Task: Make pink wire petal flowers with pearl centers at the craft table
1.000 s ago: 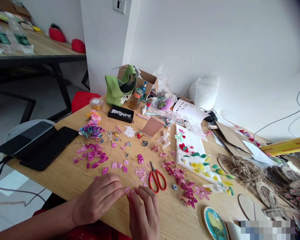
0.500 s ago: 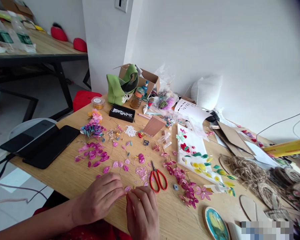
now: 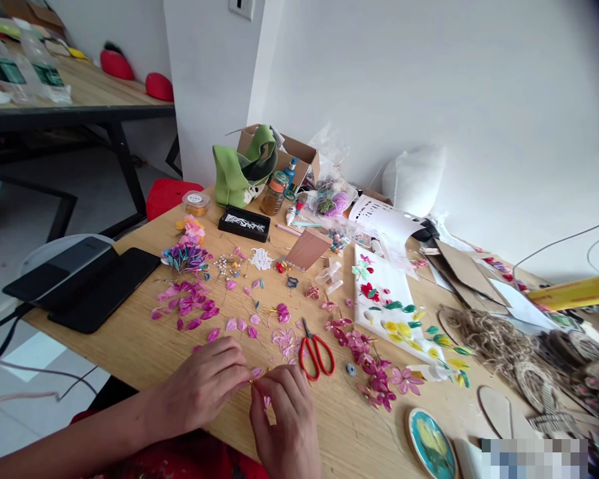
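Observation:
My left hand is closed in a pinch at the table's near edge, its fingertips meeting those of my right hand. What the left fingertips pinch is too small to make out; a speck of yellow shows there. A small pink petal hangs below my right index finger, inside the curl of finger and thumb. Just beyond the fingertips is another pink petal. Red-handled scissors lie to the right of my hands. Loose magenta petals and pale pink scraps are scattered farther off.
Finished pink flower sprays lie right of the scissors, beside a white foam board bearing flowers. A round framed flower sits near right. At left is a black tablet. A green bag and jar stand behind.
My right thumb and index finger have parted into a loop, and a pink petal now shows in it. Both hands remain together at nearly the same spot.

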Tool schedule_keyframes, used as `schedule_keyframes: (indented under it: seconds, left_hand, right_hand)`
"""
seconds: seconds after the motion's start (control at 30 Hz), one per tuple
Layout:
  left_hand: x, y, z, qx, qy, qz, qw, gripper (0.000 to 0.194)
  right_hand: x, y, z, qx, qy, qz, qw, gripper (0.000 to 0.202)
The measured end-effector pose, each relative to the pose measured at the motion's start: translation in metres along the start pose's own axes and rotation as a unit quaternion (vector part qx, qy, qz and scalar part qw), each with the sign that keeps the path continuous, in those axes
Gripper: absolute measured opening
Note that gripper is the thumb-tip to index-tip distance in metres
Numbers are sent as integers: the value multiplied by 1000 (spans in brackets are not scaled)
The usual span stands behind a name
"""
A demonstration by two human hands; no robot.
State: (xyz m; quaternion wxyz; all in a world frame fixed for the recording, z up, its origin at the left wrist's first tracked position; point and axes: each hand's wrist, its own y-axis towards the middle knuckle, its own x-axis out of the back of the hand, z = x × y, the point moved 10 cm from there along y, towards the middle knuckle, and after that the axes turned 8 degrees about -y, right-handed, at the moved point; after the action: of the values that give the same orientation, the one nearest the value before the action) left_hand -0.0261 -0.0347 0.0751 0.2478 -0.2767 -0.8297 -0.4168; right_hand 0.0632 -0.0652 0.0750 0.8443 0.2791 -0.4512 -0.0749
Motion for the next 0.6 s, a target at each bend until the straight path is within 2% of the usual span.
schedule_keyframes:
  seconds: [0.37, 0.6]
  left_hand:
    - [-3, -1, 1, -1, 3, -8, 1000, 21]
    - [-3, -2, 0, -3, 15, -11, 1000, 21]
  right_hand:
    - [0, 0, -4, -26, 13, 13, 999, 17]
    - [0, -4, -1, 1, 11, 9, 1000, 20]
